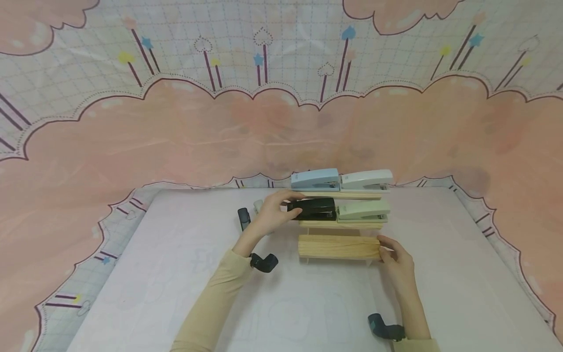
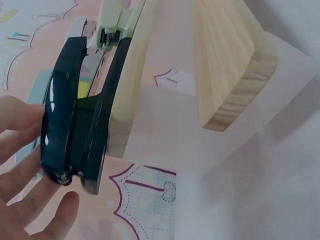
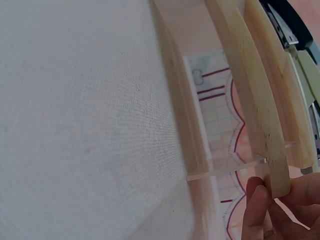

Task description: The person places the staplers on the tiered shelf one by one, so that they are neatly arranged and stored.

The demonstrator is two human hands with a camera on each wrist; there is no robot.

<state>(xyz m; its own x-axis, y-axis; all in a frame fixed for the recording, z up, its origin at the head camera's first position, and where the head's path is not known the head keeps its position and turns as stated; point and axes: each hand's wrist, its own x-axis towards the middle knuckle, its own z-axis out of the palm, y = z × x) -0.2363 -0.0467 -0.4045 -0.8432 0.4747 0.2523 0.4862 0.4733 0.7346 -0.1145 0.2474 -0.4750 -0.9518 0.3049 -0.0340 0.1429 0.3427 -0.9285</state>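
Observation:
A stepped rack with wooden shelves and clear supports stands on the white table. At the left end of its middle shelf (image 1: pixel 343 225) my left hand (image 1: pixel 274 211) touches a black stapler (image 1: pixel 317 209). In the left wrist view the fingers lie along the stapler's far side, with the thumb (image 2: pixel 62 215) just below its end. The stapler juts past the shelf's end there. My right hand (image 1: pixel 398 259) pinches the right end of the lowest wooden shelf (image 1: pixel 338 247) between thumb and fingers. Next to the black stapler sits a pale green stapler (image 1: pixel 364 211).
On the top shelf are a light blue stapler (image 1: pixel 315 180) and a white stapler (image 1: pixel 367 180). Left of the rack, a dark elongated object (image 1: pixel 244 218) and a pale object (image 1: pixel 258 205) are on the table, partly hidden by my left arm. A patterned cloth (image 1: pixel 264 132) hangs behind.

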